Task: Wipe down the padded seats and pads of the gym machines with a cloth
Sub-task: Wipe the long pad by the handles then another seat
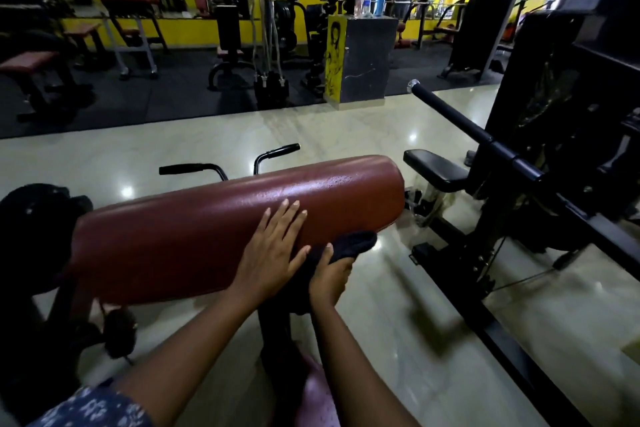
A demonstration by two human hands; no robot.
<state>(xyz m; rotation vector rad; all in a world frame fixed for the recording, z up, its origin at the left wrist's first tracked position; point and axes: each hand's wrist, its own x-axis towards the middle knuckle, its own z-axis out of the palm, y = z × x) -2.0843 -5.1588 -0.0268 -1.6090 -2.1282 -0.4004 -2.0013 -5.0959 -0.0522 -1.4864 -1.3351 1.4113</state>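
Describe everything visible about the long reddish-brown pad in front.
The reddish-brown pad is long, round-edged, with a glossy, pebbled, vinyl-like cover catching light. It lies slanted, right end farther away. The left hand rests flat on it; the right hand grips a dark cloth at its lower right edge.

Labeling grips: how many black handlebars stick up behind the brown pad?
2. Left handlebar behind the middle of the brown pad; right handlebar beside it, higher. The pad may hide others.

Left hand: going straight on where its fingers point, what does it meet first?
The left hand lies flat on the brown pad; ahead is only more pad, then seemingly open air.
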